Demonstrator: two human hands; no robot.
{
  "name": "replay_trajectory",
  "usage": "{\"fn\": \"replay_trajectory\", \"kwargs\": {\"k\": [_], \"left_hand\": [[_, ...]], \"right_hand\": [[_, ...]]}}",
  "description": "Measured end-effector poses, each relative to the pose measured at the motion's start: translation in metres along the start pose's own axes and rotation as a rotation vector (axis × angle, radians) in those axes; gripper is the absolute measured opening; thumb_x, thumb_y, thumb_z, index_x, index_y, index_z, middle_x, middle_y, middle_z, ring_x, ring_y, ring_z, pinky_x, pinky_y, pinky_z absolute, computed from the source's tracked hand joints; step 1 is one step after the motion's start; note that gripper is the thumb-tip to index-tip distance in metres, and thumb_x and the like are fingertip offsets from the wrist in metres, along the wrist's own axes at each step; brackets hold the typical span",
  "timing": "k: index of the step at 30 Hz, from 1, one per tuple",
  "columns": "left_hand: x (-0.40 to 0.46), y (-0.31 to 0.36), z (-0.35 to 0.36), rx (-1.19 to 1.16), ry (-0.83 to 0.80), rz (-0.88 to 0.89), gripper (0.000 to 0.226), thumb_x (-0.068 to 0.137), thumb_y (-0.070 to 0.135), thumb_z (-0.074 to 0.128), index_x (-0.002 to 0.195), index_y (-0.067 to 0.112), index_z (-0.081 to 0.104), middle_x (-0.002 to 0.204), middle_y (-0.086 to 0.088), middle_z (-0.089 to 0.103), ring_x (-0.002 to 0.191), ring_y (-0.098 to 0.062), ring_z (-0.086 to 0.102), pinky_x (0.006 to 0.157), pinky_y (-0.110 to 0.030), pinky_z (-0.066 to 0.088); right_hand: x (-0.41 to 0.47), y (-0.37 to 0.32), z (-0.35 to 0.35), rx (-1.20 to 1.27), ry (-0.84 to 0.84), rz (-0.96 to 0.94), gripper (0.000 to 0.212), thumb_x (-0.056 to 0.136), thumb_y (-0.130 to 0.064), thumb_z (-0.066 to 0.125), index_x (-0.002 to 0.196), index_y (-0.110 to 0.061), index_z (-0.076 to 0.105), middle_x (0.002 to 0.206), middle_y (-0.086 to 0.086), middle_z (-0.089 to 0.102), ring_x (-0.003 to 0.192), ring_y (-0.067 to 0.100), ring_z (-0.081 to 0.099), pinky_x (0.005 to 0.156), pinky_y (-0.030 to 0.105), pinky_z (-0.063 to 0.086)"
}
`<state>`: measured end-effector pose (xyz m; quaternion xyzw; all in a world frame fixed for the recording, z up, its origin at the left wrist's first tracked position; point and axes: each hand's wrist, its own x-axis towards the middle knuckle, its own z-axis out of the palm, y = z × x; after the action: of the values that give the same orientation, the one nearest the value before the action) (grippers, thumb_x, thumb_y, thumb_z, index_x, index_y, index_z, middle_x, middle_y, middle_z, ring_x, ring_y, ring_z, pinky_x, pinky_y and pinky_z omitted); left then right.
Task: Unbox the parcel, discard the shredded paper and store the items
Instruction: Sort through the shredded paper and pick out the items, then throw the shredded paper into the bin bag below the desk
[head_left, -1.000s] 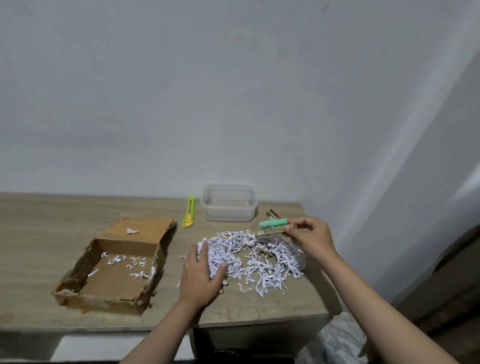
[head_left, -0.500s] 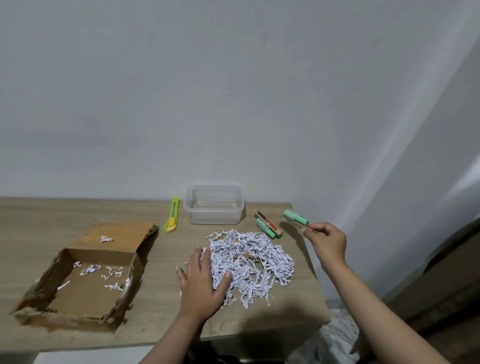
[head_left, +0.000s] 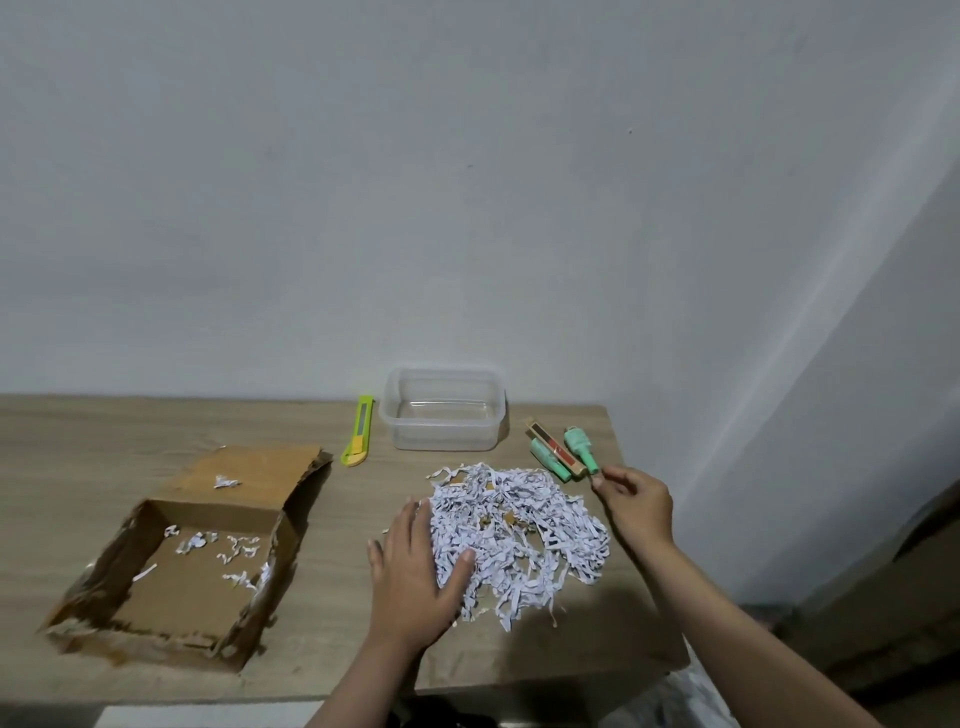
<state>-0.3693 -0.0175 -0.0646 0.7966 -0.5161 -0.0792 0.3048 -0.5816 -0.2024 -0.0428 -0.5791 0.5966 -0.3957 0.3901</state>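
A heap of white shredded paper (head_left: 519, 525) lies on the wooden table (head_left: 337, 639), right of centre. My left hand (head_left: 415, 566) rests flat on the heap's left edge with its fingers spread. My right hand (head_left: 634, 501) is at the heap's far right; thumb and forefinger pinch the near end of a green pen-like item (head_left: 581, 448) that lies low over the table. Beside it lie a second green tube (head_left: 549, 460) and a slim brown and red stick-shaped packet (head_left: 553, 446). The torn cardboard box (head_left: 171, 561) stands open at the left, with a few paper scraps inside.
A clear plastic container (head_left: 441, 415) stands at the back by the wall. A yellow-green utility knife (head_left: 359, 431) lies to its left. The table's right edge (head_left: 644, 545) runs just beyond my right hand, with the floor below.
My right hand carried the green item from above the paper heap out to the right, then lowered it down next to the other two items. My left hand stayed on the heap.
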Motion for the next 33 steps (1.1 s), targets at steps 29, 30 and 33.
{"fn": "replay_trajectory", "kwargs": {"k": [29, 30, 33], "left_hand": [[0.031, 0.048, 0.025, -0.518, -0.016, -0.103, 0.056, 0.091, 0.045, 0.03, 0.141, 0.021, 0.038, 0.145, 0.004, 0.043, 0.132, -0.005, 0.037, 0.11, -0.025, 0.028], [0.03, 0.052, 0.026, -0.588, -0.002, -0.129, 0.054, 0.091, 0.044, 0.03, 0.14, 0.022, 0.04, 0.143, 0.005, 0.044, 0.13, -0.001, 0.037, 0.107, -0.02, 0.027], [0.028, 0.062, 0.026, -0.748, 0.049, -0.187, 0.047, 0.093, 0.039, 0.031, 0.136, 0.023, 0.043, 0.136, 0.01, 0.046, 0.128, 0.0, 0.038, 0.098, -0.002, 0.024]], "right_hand": [[-0.092, -0.013, 0.089, 0.135, -0.298, -0.265, 0.046, 0.086, -0.056, 0.041, 0.124, -0.033, 0.054, 0.129, -0.011, 0.057, 0.123, 0.002, 0.05, 0.106, 0.036, 0.042], [-0.094, -0.013, 0.092, 0.205, -0.274, -0.227, 0.037, 0.087, -0.05, 0.042, 0.12, -0.038, 0.055, 0.128, -0.012, 0.058, 0.122, 0.0, 0.051, 0.106, 0.034, 0.043], [-0.098, -0.016, 0.096, 0.349, -0.224, -0.138, 0.027, 0.091, -0.033, 0.046, 0.112, -0.042, 0.059, 0.126, -0.011, 0.061, 0.121, 0.003, 0.053, 0.106, 0.036, 0.043]]}}
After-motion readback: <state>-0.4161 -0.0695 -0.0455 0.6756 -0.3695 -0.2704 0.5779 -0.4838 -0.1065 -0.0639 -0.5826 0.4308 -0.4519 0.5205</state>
